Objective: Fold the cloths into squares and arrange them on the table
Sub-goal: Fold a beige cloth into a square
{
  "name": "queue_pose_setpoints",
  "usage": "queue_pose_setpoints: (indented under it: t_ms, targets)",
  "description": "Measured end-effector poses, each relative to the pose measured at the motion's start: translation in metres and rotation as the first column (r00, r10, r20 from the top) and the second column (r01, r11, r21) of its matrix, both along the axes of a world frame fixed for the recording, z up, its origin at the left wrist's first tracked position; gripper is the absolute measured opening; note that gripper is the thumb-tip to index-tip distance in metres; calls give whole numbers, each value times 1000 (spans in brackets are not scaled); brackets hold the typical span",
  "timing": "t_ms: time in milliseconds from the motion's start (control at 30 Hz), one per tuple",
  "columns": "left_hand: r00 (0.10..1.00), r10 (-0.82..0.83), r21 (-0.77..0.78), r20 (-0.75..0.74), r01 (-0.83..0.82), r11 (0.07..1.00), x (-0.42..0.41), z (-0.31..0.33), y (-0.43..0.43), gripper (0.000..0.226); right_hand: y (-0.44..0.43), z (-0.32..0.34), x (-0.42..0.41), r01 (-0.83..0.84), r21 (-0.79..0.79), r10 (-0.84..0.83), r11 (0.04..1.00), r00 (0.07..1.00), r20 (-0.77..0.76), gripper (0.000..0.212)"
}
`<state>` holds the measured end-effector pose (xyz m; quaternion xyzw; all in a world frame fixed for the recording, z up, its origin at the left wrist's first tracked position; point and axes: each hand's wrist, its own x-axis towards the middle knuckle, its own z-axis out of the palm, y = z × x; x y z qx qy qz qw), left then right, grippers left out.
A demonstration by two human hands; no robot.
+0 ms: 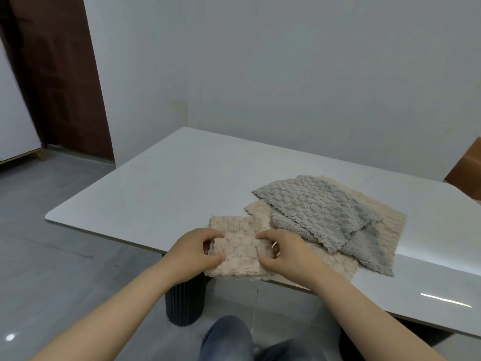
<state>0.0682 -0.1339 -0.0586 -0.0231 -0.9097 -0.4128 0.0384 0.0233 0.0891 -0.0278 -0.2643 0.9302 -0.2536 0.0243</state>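
Note:
A small beige textured cloth (239, 246), folded into a rough square, lies at the near edge of the white table (161, 186). My left hand (194, 250) pinches its left edge and my right hand (285, 252) pinches its right edge. Just right of it lies a grey cloth (320, 212), unfolded and rumpled, on top of a larger beige cloth (385, 217) spread flat. The larger beige cloth's middle is hidden under the grey one.
A black ribbed table leg (184, 303) stands under the near edge. My knees in jeans (229, 337) are below. A brown door (57, 74) is at the far left, a brown chair back (466, 170) at the right edge.

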Motion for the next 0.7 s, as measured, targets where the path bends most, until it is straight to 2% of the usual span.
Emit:
queue_pose_setpoints:
  t_ms: [133, 367, 700]
  targets:
    - [998, 49, 17, -47, -48, 999, -13, 15, -27, 46, -24, 15, -15, -44, -5, 44, 999, 999, -32, 47]
    - [987, 126, -77, -100, -134, 988, -69, 44, -103, 45, -106, 44, -75, -89, -12, 88, 996, 995, -54, 44]
    - [951, 291, 13, -106, -291, 956, -177, 38, -195, 40, -212, 29, -189, -85, -79, 84, 993, 996, -5, 50]
